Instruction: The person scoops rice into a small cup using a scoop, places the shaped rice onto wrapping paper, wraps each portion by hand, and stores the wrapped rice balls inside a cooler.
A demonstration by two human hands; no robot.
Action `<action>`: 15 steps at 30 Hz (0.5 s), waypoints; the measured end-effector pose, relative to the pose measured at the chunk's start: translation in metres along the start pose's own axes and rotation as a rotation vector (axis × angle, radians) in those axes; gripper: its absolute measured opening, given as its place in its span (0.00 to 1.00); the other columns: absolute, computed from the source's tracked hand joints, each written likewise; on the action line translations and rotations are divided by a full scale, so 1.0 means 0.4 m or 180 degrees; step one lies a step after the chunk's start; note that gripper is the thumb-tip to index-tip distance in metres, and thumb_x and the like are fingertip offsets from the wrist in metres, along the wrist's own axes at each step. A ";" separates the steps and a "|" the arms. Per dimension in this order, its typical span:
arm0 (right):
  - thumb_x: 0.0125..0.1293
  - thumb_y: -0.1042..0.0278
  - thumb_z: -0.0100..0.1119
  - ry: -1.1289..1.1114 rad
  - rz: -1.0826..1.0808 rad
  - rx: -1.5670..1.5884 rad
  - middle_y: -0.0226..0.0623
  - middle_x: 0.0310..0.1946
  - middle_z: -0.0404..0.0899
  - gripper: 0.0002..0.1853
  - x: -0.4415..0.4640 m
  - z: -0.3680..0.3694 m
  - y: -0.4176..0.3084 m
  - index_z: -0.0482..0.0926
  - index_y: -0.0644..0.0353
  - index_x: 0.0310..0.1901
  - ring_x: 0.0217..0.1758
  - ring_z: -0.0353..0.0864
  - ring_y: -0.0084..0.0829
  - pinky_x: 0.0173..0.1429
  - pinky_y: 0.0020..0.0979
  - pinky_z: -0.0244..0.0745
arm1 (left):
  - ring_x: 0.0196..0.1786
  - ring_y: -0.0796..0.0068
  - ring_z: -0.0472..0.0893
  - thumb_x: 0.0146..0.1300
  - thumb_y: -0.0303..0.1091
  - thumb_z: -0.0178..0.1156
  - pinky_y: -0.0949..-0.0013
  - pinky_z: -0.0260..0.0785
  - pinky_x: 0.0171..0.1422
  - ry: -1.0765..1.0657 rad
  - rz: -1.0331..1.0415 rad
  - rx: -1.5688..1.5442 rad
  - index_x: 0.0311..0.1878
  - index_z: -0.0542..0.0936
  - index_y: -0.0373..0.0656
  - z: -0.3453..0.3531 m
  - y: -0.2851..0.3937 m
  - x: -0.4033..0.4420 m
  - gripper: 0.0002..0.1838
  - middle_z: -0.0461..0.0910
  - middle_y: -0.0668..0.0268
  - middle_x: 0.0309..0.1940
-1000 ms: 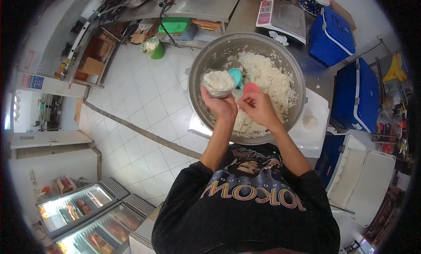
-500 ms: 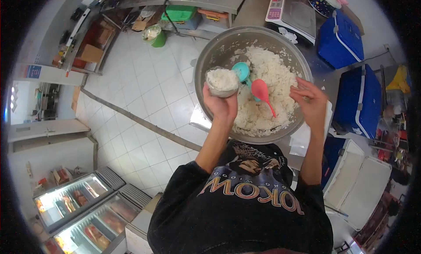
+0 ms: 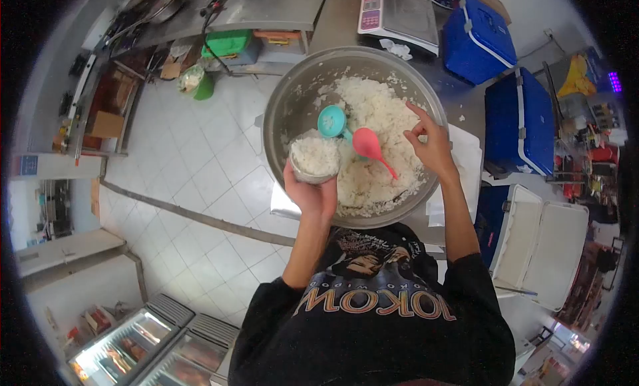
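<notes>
White rice [image 3: 315,153] heaps the bowl [image 3: 309,175] that the left hand [image 3: 311,198] cups over the pot [image 3: 283,113], seemingly mid-portioning, the right hand [image 3: 431,143] loose and apparently empty, the next move calling for level support.

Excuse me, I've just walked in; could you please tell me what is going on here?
A person is portioning rice, it seems. Their left hand holds a clear bowl heaped with rice over the left side of a large metal pot that holds more rice. The right hand is over the pot's right side, with nothing visible in it. A red spoon and a turquoise scoop rest in the pot.
</notes>
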State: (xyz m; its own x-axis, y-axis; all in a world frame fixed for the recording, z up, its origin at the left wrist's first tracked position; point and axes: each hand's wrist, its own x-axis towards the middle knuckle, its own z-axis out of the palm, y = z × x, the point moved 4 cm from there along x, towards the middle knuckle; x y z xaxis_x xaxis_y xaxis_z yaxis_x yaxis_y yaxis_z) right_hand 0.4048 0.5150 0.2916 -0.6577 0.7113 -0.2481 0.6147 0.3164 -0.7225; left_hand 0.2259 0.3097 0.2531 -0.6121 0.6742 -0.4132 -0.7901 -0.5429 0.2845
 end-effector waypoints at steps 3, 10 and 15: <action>0.64 0.78 0.64 0.0138 -0.0756 -0.0126 0.48 0.74 0.65 0.46 -0.023 -0.007 -0.009 0.51 0.51 0.80 0.77 0.65 0.42 0.78 0.38 0.60 | 0.71 0.55 0.70 0.75 0.49 0.39 0.45 0.64 0.73 -0.0029 -0.0163 0.0038 0.70 0.70 0.45 0.006 -0.028 -0.005 0.28 0.72 0.60 0.68; 0.46 0.65 0.81 -0.0116 -0.1388 0.0557 0.51 0.73 0.65 0.57 -0.265 -0.090 -0.154 0.57 0.59 0.78 0.76 0.65 0.46 0.78 0.40 0.60 | 0.70 0.60 0.73 0.79 0.52 0.38 0.55 0.62 0.77 -0.0256 -0.1303 0.0743 0.69 0.71 0.41 0.145 -0.228 -0.162 0.29 0.75 0.61 0.67; 0.43 0.65 0.77 0.0031 -0.1007 0.0192 0.52 0.60 0.73 0.56 -0.391 -0.265 -0.028 0.59 0.59 0.77 0.64 0.72 0.51 0.71 0.42 0.66 | 0.72 0.59 0.71 0.77 0.65 0.36 0.52 0.60 0.78 -0.0543 -0.2109 0.1112 0.74 0.65 0.44 0.170 -0.519 -0.261 0.38 0.70 0.59 0.71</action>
State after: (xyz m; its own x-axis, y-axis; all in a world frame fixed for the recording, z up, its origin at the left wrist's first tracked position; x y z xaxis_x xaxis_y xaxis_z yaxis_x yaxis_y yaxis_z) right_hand 0.5471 0.4668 0.4069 -0.8078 0.5895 0.0009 0.3533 0.4853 -0.7998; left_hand 0.4517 0.3861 0.2959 0.0189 0.8870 -0.4615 -0.9407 0.1722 0.2924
